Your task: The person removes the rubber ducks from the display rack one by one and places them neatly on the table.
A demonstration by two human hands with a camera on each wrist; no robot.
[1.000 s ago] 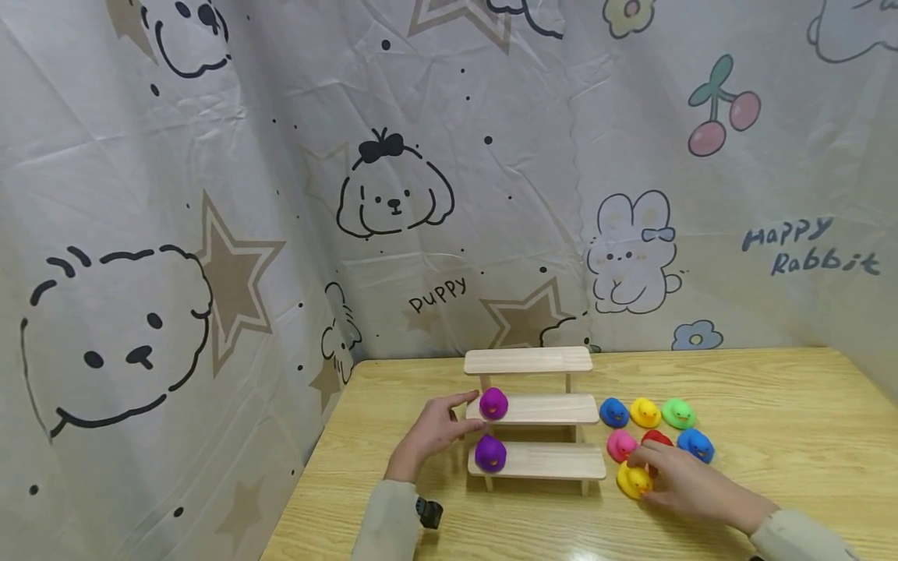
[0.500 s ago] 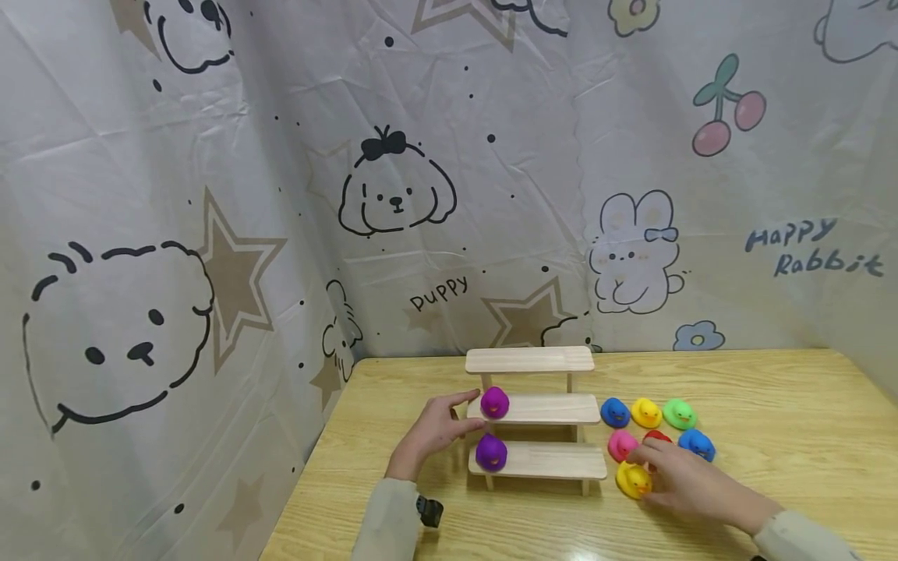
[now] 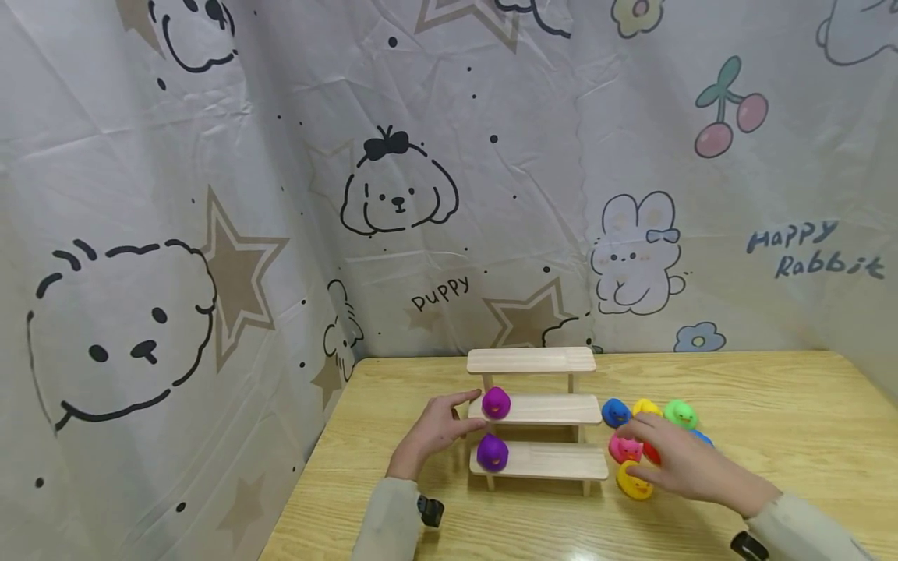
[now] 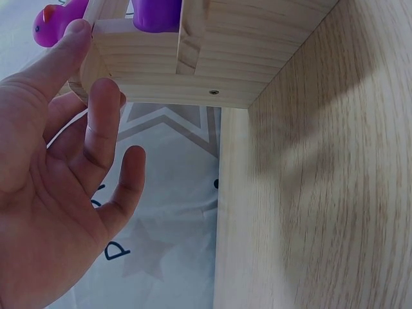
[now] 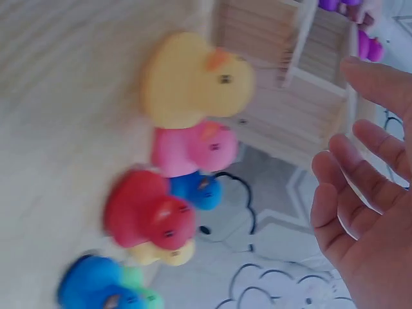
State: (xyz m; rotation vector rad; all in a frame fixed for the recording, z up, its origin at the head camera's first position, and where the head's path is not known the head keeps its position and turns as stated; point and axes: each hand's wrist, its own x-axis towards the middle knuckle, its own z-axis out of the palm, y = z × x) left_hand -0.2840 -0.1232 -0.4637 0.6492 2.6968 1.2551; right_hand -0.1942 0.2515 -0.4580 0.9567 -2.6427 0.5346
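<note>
My left hand (image 3: pixel 436 428) holds the left end of the middle board of a three-tier wooden shelf (image 3: pixel 540 460), thumb and index finger around the board's end. In the left wrist view the other fingers of the left hand (image 4: pixel 71 180) curve loosely. One purple rubber duck (image 3: pixel 496 403) sits at the left of the middle tier, and another purple duck (image 3: pixel 493 453) at the left of the lowest. My right hand (image 3: pixel 691 460) hovers over the duck group with nothing in it. Beneath and beside its fingers are a yellow duck (image 3: pixel 634 481), a pink duck (image 3: pixel 624 447) and a red duck (image 5: pixel 148 209).
Behind the right hand stand a blue duck (image 3: pixel 616 413), a second yellow duck (image 3: pixel 647 407) and a green duck (image 3: pixel 680 414). Another blue duck (image 5: pixel 93 283) is partly hidden by the hand in the head view. A printed curtain (image 3: pixel 421 257) hangs behind the wooden table (image 3: pixel 786 421).
The right hand has lifted off the front yellow duck and shifted slightly back, covering more of the rear ducks. The yellow duck stays on the table. The left hand keeps its hold on the shelf.
</note>
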